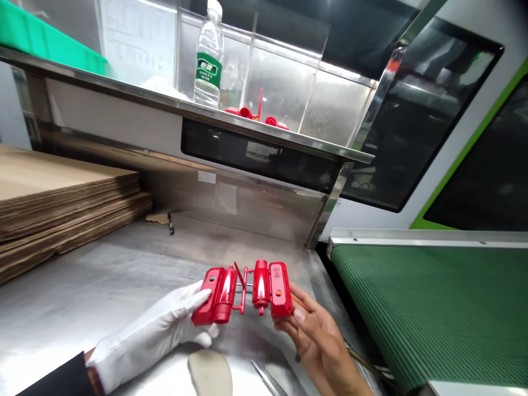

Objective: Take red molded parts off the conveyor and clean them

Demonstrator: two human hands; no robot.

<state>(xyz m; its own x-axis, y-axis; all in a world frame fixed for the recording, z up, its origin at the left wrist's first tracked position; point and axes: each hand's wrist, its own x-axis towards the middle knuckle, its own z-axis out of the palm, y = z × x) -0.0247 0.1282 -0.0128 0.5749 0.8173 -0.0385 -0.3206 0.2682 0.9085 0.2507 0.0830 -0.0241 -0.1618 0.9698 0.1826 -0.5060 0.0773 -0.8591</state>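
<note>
A glossy red plastic moulding [260, 286] is held up over the steel bench; its two boxy, cylinder-sided halves are joined by a thin runner in the middle. My left hand [165, 324], in a white glove, grips its left half with the thumb on the front face. On the right, my bare right hand [319, 335] pinches the edge of the other half. A thin orange strip [303, 301] shows by the right fingers; what it belongs to is hidden. Below lie a pale grey rounded piece [211, 374] and a slim metal tool [269, 379], partly cut off by the frame.
Stacked cardboard sheets [61, 203] stand at left on the steel bench [124, 269]. A shelf above bears a water bottle [208, 60], more red parts [264, 118] and a green bin [49, 41]. A green ribbed conveyor belt [437, 308] runs along the right.
</note>
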